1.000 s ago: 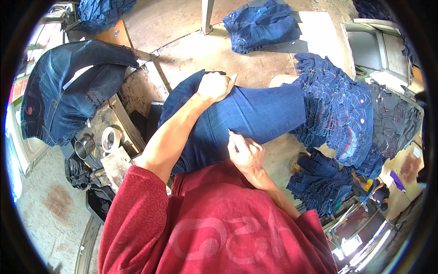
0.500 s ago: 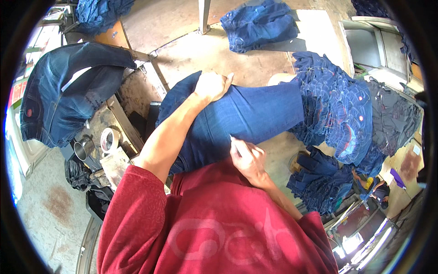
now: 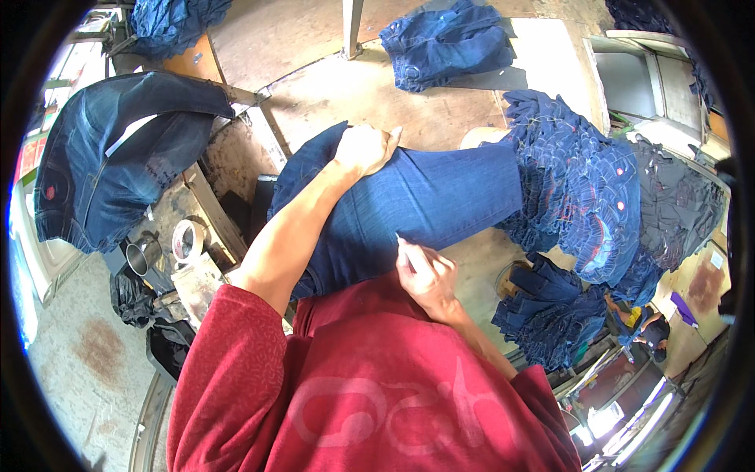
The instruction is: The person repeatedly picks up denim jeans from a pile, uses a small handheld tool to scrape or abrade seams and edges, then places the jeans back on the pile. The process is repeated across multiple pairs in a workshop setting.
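A pair of dark blue jeans (image 3: 425, 197) lies spread across the wooden worktable (image 3: 330, 94) in front of me. My left hand (image 3: 366, 148) presses down on the far edge of the jeans, fingers curled over the cloth. Close to my chest, my right hand (image 3: 425, 271) pinches a small thin white stick, like chalk (image 3: 402, 241), with its tip touching the denim.
A thick stack of stitched jeans (image 3: 582, 197) lies to the right, with more bundles below it (image 3: 550, 315). Folded denim (image 3: 448, 39) sits at the far side. Another pair hangs at the left (image 3: 118, 157), near a tape roll (image 3: 187, 240) and a metal cup (image 3: 141, 253).
My right hand has shifted slightly along the near edge of the jeans with the white stick. The left hand stays pressed on the cloth.
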The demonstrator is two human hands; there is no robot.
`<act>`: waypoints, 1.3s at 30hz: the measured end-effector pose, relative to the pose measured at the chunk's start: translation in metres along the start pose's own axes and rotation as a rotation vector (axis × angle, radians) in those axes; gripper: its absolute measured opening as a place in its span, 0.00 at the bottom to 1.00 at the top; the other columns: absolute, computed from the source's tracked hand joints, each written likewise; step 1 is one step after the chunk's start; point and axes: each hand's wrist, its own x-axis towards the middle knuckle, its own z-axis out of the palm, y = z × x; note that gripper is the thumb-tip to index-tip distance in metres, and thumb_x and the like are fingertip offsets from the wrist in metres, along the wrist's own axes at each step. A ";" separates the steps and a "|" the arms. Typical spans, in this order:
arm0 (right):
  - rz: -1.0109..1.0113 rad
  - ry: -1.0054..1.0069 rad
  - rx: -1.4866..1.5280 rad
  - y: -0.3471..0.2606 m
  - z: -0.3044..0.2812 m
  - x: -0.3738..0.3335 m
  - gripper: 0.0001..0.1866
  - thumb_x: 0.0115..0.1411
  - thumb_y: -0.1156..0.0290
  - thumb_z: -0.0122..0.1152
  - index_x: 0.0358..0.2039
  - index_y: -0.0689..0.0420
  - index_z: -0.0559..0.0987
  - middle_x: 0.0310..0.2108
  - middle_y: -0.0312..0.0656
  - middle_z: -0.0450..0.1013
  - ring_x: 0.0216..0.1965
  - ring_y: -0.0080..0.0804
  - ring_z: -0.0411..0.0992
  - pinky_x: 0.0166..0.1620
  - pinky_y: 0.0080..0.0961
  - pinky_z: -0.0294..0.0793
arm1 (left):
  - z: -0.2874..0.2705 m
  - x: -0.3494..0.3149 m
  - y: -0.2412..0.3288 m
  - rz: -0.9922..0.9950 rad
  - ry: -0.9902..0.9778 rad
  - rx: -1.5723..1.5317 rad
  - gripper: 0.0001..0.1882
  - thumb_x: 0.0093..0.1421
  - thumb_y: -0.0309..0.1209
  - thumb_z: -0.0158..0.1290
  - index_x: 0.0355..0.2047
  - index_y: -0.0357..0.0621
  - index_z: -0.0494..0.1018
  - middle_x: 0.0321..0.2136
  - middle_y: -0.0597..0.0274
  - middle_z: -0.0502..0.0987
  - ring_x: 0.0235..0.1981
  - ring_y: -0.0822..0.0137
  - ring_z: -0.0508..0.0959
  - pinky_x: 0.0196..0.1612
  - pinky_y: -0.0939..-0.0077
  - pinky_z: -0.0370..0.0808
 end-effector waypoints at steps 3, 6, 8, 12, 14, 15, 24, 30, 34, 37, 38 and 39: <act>-0.032 -0.009 -0.049 0.005 0.008 0.005 0.04 0.61 0.76 0.73 0.32 0.52 0.84 0.23 0.36 0.80 0.20 0.31 0.79 0.23 0.31 0.76 | -0.001 -0.002 0.001 0.020 0.009 0.009 0.34 0.78 0.51 0.46 0.22 0.43 0.85 0.21 0.41 0.83 0.24 0.45 0.86 0.31 0.52 0.83; -0.053 -0.006 -0.078 0.007 0.012 0.008 0.05 0.61 0.76 0.73 0.31 0.52 0.84 0.21 0.35 0.79 0.19 0.30 0.78 0.22 0.31 0.74 | -0.003 -0.001 0.002 0.014 -0.013 0.039 0.34 0.78 0.51 0.45 0.22 0.43 0.85 0.22 0.41 0.83 0.25 0.44 0.86 0.34 0.51 0.83; -0.069 0.045 -0.053 0.006 0.010 0.008 0.05 0.61 0.76 0.73 0.30 0.51 0.84 0.20 0.34 0.78 0.19 0.29 0.76 0.21 0.31 0.73 | -0.005 0.000 0.002 -0.018 -0.046 0.013 0.34 0.78 0.51 0.45 0.23 0.43 0.86 0.23 0.41 0.84 0.26 0.44 0.86 0.35 0.51 0.84; -0.064 -0.070 -0.053 0.003 -0.002 0.004 0.05 0.60 0.77 0.73 0.32 0.51 0.84 0.20 0.35 0.78 0.19 0.31 0.77 0.21 0.31 0.74 | -0.009 0.001 0.004 -0.042 -0.070 -0.052 0.34 0.78 0.51 0.45 0.23 0.43 0.86 0.23 0.42 0.84 0.26 0.44 0.86 0.37 0.51 0.84; -0.057 -0.086 -0.057 0.001 -0.008 0.001 0.05 0.61 0.77 0.73 0.33 0.52 0.84 0.21 0.35 0.79 0.20 0.32 0.79 0.23 0.31 0.76 | -0.009 0.001 0.005 -0.056 -0.053 -0.062 0.34 0.78 0.51 0.45 0.22 0.42 0.85 0.22 0.43 0.84 0.26 0.44 0.86 0.38 0.50 0.83; 0.002 -0.129 -0.050 0.001 -0.010 0.001 0.05 0.61 0.77 0.73 0.33 0.52 0.84 0.22 0.35 0.80 0.21 0.32 0.80 0.24 0.31 0.78 | -0.009 0.001 0.006 -0.036 -0.036 -0.032 0.34 0.78 0.51 0.45 0.22 0.42 0.85 0.21 0.43 0.84 0.26 0.44 0.86 0.38 0.50 0.83; -0.015 -0.107 -0.075 0.007 0.001 0.006 0.05 0.61 0.76 0.72 0.35 0.52 0.85 0.25 0.37 0.82 0.25 0.31 0.83 0.27 0.31 0.81 | -0.002 -0.001 0.003 -0.013 -0.001 0.006 0.33 0.77 0.51 0.47 0.22 0.43 0.86 0.22 0.42 0.84 0.25 0.45 0.86 0.34 0.52 0.83; -0.011 -0.057 0.010 0.007 -0.004 0.001 0.05 0.60 0.76 0.73 0.36 0.52 0.85 0.23 0.36 0.81 0.23 0.31 0.81 0.25 0.31 0.79 | 0.002 -0.002 0.001 0.007 -0.009 0.044 0.33 0.78 0.51 0.46 0.24 0.44 0.86 0.23 0.42 0.84 0.26 0.45 0.86 0.34 0.52 0.83; -0.007 -0.036 -0.029 0.008 0.001 0.002 0.05 0.60 0.76 0.72 0.36 0.51 0.85 0.23 0.36 0.80 0.22 0.32 0.80 0.24 0.32 0.79 | 0.002 -0.001 0.001 -0.018 -0.043 0.016 0.34 0.78 0.52 0.45 0.24 0.44 0.86 0.23 0.42 0.84 0.27 0.44 0.87 0.36 0.52 0.83; -0.018 -0.098 -0.085 0.006 0.001 0.001 0.05 0.61 0.76 0.72 0.37 0.51 0.85 0.23 0.36 0.81 0.22 0.32 0.81 0.25 0.32 0.79 | 0.000 -0.001 0.001 -0.063 -0.086 -0.032 0.33 0.78 0.51 0.44 0.25 0.43 0.86 0.23 0.42 0.84 0.28 0.44 0.87 0.38 0.51 0.83; -0.007 -0.120 -0.098 0.005 0.000 -0.001 0.05 0.62 0.76 0.72 0.37 0.51 0.85 0.23 0.37 0.81 0.22 0.32 0.81 0.25 0.32 0.79 | -0.001 -0.001 0.002 -0.068 -0.067 -0.042 0.33 0.78 0.51 0.44 0.25 0.43 0.87 0.23 0.42 0.84 0.28 0.44 0.87 0.38 0.51 0.83; -0.011 -0.123 -0.100 0.004 -0.001 -0.002 0.05 0.62 0.75 0.72 0.37 0.51 0.85 0.23 0.37 0.81 0.22 0.32 0.81 0.25 0.32 0.79 | -0.001 -0.001 0.002 -0.065 -0.090 -0.029 0.33 0.78 0.51 0.44 0.25 0.43 0.87 0.23 0.42 0.84 0.28 0.44 0.87 0.38 0.51 0.83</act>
